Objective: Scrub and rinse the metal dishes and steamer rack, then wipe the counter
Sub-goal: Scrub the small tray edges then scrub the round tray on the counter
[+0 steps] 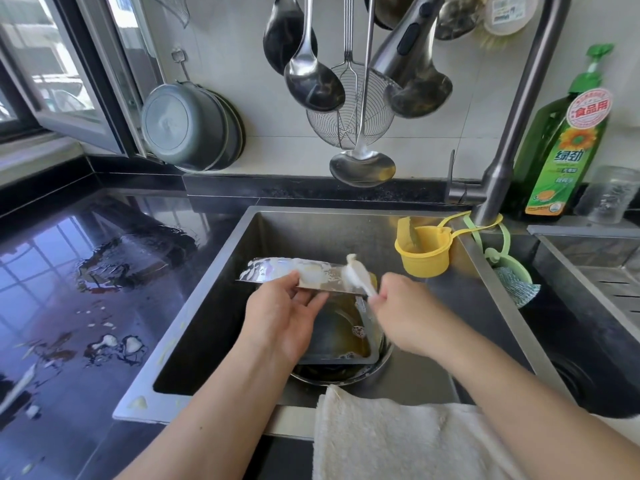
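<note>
Two bare hands work over the sink in the middle of the frame. The left hand grips one flat metal dish by its near edge and holds it tilted above the sink, with white soap foam on it. The right hand is curled round one soapy white brush, and the brush head touches the right end of that dish. Below the hands, one square metal tray sits low in the sink with brown dirty water in it. It rests on one round metal bowl, of which only the rim shows. One yellow cup hangs at the back right of the sink. Just right of it, one green holder hangs with one scrub ball in it. One grey tap rises at the right, and its spray head hangs at the top middle. One green soap bottle stands at the right edge. One pale towel lies over the front rim of the sink at the bottom. The black counter on the left is wet, with bits of food on it. On the wall at the top hang several spoons and ladles and one wire strainer. A stack of grey pans hangs at the upper left; how many cannot be told.
</note>
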`<action>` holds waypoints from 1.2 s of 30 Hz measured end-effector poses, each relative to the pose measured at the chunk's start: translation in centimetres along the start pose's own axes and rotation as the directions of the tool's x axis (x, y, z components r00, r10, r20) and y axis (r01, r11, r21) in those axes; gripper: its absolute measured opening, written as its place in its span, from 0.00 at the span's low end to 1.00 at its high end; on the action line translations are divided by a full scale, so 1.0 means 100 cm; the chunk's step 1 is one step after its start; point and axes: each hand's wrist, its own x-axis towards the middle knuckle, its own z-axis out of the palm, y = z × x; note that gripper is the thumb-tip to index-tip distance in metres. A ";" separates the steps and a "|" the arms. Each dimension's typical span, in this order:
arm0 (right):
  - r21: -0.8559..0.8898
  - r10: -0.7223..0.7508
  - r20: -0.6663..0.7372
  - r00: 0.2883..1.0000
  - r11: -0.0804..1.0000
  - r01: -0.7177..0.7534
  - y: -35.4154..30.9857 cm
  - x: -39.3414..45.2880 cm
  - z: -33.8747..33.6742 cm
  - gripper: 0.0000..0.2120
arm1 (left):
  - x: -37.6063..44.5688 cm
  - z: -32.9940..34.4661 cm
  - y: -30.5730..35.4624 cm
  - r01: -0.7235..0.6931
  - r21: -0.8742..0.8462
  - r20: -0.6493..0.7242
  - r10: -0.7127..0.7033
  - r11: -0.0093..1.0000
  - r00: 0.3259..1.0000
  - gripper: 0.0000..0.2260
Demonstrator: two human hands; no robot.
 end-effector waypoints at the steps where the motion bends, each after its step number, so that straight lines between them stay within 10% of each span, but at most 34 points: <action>1: -0.018 0.041 0.006 0.999 0.999 -0.041 0.008 0.003 -0.005 0.12 | -0.001 -0.001 0.002 -0.016 0.005 0.004 0.016 1.000 1.000 0.15; 21: 0.100 -0.272 -0.206 0.940 0.950 0.296 -0.015 -0.018 0.010 0.11 | -0.012 -0.002 0.007 -0.227 -0.158 0.002 0.230 0.961 0.973 0.13; 36: 0.062 -0.105 -0.160 0.982 0.991 0.116 -0.001 -0.004 0.005 0.13 | -0.003 -0.001 0.009 -0.149 -0.153 -0.092 0.136 0.977 0.986 0.15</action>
